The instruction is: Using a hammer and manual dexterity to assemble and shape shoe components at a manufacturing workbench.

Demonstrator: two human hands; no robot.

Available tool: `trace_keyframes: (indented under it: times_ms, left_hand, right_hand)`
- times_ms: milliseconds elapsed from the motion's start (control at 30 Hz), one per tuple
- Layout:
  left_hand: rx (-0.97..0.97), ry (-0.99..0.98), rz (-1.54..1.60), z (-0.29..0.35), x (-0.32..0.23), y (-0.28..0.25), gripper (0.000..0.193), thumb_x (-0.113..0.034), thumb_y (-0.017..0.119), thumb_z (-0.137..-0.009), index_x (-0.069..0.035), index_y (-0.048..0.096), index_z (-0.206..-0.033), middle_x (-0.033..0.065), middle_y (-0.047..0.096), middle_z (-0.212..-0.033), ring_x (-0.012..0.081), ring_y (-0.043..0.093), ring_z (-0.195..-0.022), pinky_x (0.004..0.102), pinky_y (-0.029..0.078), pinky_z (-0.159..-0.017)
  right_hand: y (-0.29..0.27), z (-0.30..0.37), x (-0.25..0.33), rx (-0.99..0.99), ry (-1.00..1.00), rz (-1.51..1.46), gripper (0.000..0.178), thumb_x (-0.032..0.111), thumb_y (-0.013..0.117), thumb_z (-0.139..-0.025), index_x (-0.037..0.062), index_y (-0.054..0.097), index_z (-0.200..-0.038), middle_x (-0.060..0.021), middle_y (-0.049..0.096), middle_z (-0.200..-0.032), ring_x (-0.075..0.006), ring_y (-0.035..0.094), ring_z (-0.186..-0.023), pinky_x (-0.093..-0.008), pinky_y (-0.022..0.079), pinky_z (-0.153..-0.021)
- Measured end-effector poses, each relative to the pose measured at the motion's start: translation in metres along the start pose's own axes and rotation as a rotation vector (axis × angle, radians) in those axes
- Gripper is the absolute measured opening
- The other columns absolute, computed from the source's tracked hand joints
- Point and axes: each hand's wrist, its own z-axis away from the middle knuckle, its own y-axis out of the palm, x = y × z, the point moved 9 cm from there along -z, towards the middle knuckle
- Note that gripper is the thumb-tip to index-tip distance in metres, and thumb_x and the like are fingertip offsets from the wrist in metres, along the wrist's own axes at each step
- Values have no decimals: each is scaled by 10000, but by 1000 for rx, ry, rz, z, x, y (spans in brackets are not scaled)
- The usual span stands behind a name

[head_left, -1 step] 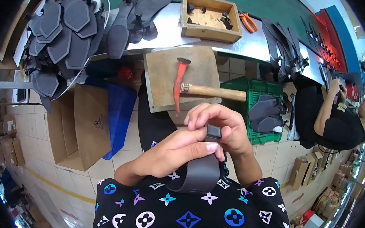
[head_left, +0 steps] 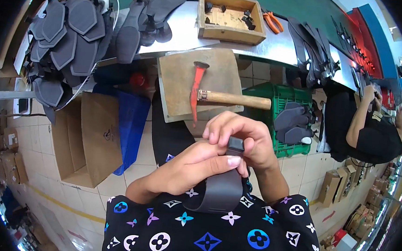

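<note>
Close to my body, a dark shoe sole (head_left: pixel 224 192) curves down in a bend. At its upper end a small black heel piece (head_left: pixel 236 144) sticks up between my hands. My left hand (head_left: pixel 193 167) is closed around the sole, with the thumb lying across it just below the heel piece. My right hand (head_left: pixel 247 135) curls over from the other side, its fingers closed around the heel piece. Beyond them, a hammer (head_left: pixel 230 99) with a red head and wooden handle lies on a worn brown board (head_left: pixel 176 72).
Dark soles (head_left: pixel 67 37) are heaped at the left. On the bench stand a wooden box (head_left: pixel 230 36) of black heel pieces and orange-handled pliers (head_left: pixel 273 22). A green crate (head_left: pixel 276 149) holds more soles. Cardboard box (head_left: pixel 99 141) and blue bin (head_left: pixel 132 134) stand left; a co-worker (head_left: pixel 372 142) sits right.
</note>
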Motion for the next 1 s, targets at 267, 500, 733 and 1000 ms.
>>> trace_keyframes:
  times_ms: [267,500,733,1000]
  left_hand:
    - [-75,-52,-2,-6,7,4,327,-270,515,-1042,25,651,-1075,75,666,-1022,134,608,-984,289,472,-895]
    - [-124,-31,-391,-29,8,-2,320,-236,503,-1026,58,593,-1117,113,653,-917,157,598,-850,329,466,-752]
    - [-142,3,-524,-64,10,6,377,-246,479,-1038,46,524,-1270,160,600,-1218,233,565,-1174,356,416,-1006]
    - [-474,128,-509,-63,-24,-54,326,-99,672,-948,51,630,-1234,62,680,-1109,133,635,-991,262,495,-911]
  right_hand:
    - [-7,10,43,34,-182,361,332,295,624,-935,-9,702,-1043,-193,711,-1112,-354,625,-1178,-510,404,-1061]
    - [-15,24,66,-143,-243,756,205,5,603,-805,0,713,-979,-144,760,-957,-362,697,-1080,-562,381,-1101]
    - [-58,50,57,-312,-247,652,229,-54,603,-818,-17,708,-1018,-137,742,-966,-301,707,-1050,-468,468,-1050]
    - [-197,71,138,-794,-371,1042,286,142,669,-939,1,676,-1188,-165,705,-1135,-259,673,-1047,-350,523,-918]
